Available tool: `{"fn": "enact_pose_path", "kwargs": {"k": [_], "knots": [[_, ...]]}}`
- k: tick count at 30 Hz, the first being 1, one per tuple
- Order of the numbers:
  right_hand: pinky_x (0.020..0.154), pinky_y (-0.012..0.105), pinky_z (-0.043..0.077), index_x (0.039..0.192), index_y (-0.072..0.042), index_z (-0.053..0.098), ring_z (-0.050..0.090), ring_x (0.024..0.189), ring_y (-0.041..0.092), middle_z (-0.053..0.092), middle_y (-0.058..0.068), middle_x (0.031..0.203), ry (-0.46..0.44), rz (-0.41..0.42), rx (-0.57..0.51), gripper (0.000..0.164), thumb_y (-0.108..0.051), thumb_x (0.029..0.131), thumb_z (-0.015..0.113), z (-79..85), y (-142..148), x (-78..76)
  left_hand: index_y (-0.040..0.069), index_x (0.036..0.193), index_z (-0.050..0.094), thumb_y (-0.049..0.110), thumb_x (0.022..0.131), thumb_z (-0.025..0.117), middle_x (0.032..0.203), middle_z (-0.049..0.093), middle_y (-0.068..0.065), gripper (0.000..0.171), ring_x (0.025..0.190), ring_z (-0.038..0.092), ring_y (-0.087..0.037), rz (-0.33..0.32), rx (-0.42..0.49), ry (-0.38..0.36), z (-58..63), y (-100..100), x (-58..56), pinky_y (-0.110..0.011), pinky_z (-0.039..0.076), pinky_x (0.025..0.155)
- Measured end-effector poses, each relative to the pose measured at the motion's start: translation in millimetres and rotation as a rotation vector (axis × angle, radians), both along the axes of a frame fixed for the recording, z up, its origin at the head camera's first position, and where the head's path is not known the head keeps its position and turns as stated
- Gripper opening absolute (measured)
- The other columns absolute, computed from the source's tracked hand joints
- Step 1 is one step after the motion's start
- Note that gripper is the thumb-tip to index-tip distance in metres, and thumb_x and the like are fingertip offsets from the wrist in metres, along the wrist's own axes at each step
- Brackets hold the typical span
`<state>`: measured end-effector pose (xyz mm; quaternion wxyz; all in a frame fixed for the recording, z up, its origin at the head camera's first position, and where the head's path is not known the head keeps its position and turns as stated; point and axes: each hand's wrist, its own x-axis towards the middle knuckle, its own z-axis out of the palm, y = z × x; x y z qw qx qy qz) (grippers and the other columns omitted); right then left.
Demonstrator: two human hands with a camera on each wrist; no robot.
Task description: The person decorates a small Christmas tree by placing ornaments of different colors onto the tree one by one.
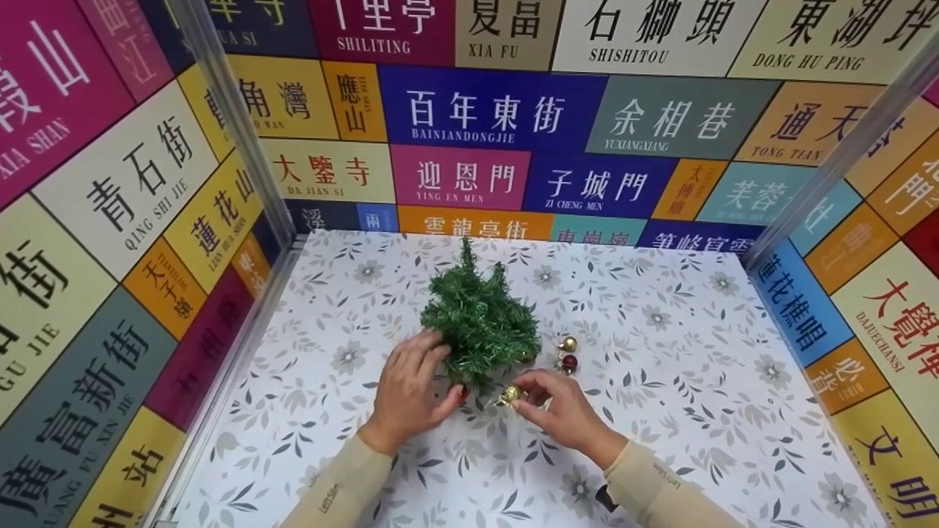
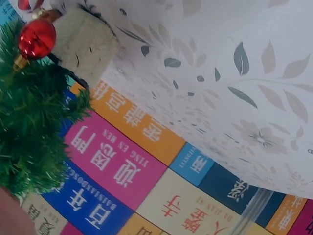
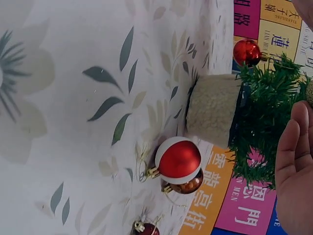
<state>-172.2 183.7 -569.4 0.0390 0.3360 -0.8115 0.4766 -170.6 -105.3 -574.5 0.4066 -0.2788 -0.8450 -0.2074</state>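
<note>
A small green artificial Christmas tree (image 1: pixel 480 315) stands on the table, its beige pot (image 3: pixel 215 107) showing in the right wrist view. My left hand (image 1: pixel 411 385) is at the tree's left side, fingertips among the branches and thumb near a red ball ornament (image 2: pixel 36 38) that hangs low on the tree. Between thumb and fingers, my right hand (image 1: pixel 561 407) pinches a glittery gold ball ornament (image 1: pixel 511 395) in front of the tree's lower right. Only a sliver of that gold ball appears at the right wrist view's edge.
Right of the tree, on the floral-patterned table (image 1: pixel 697 396), lie a gold ball (image 1: pixel 568 343) and a dark red ball (image 1: pixel 569 362). A red and white ball (image 3: pixel 178 160) shows in the right wrist view. Colourful sign-covered walls (image 1: pixel 491 110) enclose the table's back and sides.
</note>
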Motion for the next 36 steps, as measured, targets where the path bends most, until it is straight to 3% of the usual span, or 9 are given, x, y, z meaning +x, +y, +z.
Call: {"fn": "enact_pose_path", "kwargs": {"k": [4, 11, 15, 19, 24, 29, 36], "knots": [[0.059, 0.035, 0.055, 0.107, -0.001, 0.068, 0.062, 0.068, 0.017, 0.067, 0.006, 0.087, 0.004, -0.015, -0.067, 0.024, 0.0, 0.084, 0.077, 18.7, -12, 9.7, 0.007, 0.103, 0.068, 0.045, 0.085, 0.067, 0.113, 0.065, -0.012, 0.043, 0.107, 0.061, -0.03, -0.071, -0.021, 0.078, 0.2, 5, 9.6, -0.047, 0.049, 0.092], [0.059, 0.034, 0.055, 0.107, 0.001, 0.068, 0.062, 0.067, 0.021, 0.067, 0.006, 0.084, -0.061, -0.022, -0.148, 0.022, 0.0, 0.086, 0.075, 21.5, -20, 12.1, 0.011, 0.105, 0.07, 0.051, 0.084, 0.072, 0.104, 0.064, -0.003, 0.045, 0.094, 0.062, -0.024, -0.137, -0.062, 0.029, -2.7, 17, 15.5, -0.042, 0.051, 0.082], [0.061, 0.034, 0.054, 0.109, 0.002, 0.068, 0.062, 0.069, 0.021, 0.066, 0.009, 0.082, -0.126, -0.009, -0.172, 0.022, -0.002, 0.088, 0.073, 23.5, -23, 14.1, 0.014, 0.106, 0.071, 0.044, 0.085, 0.076, 0.102, 0.065, -0.001, 0.037, 0.09, 0.062, -0.021, -0.14, -0.044, 0.007, -2.2, 23, 17.2, -0.04, 0.051, 0.078], [0.062, 0.033, 0.054, 0.11, 0.003, 0.067, 0.062, 0.072, 0.024, 0.067, 0.011, 0.085, -0.166, -0.001, -0.176, 0.022, -0.003, 0.089, 0.073, 22.7, -26, 15.2, 0.015, 0.096, 0.072, 0.028, 0.086, 0.078, 0.097, 0.066, 0.0, 0.017, 0.086, 0.063, -0.019, -0.163, -0.008, 0.018, 1.0, 29, 18.2, -0.039, 0.051, 0.075], [0.063, 0.033, 0.054, 0.111, 0.001, 0.068, 0.062, 0.072, 0.024, 0.067, 0.01, 0.089, -0.176, -0.006, -0.142, 0.022, -0.004, 0.09, 0.073, 9.3, -26, 13.0, 0.017, 0.086, 0.073, 0.019, 0.084, 0.079, 0.091, 0.067, 0.002, 0.007, 0.082, 0.063, -0.018, -0.167, 0.034, -0.017, 5.1, 32, 21.4, -0.038, 0.05, 0.072], [0.064, 0.034, 0.055, 0.117, -0.009, 0.067, 0.062, 0.077, 0.022, 0.067, 0.003, 0.101, -0.139, -0.008, -0.047, 0.026, -0.012, 0.092, 0.073, -15.1, -22, 5.7, 0.019, 0.085, 0.072, 0.019, 0.083, 0.081, 0.09, 0.067, 0.006, 0.008, 0.08, 0.062, -0.016, -0.148, 0.043, -0.123, 7.0, 32, 24.7, -0.037, 0.05, 0.071], [0.066, 0.038, 0.055, 0.118, -0.02, 0.067, 0.061, 0.089, 0.016, 0.062, -0.005, 0.108, 0.026, -0.01, 0.013, 0.026, -0.022, 0.093, 0.072, -11.5, -26, 6.8, 0.02, 0.084, 0.071, 0.02, 0.085, 0.078, 0.087, 0.064, 0.009, 0.007, 0.077, 0.06, -0.013, -0.121, 0.052, -0.202, 5.7, 34, 26.1, -0.035, 0.049, 0.071]]}}
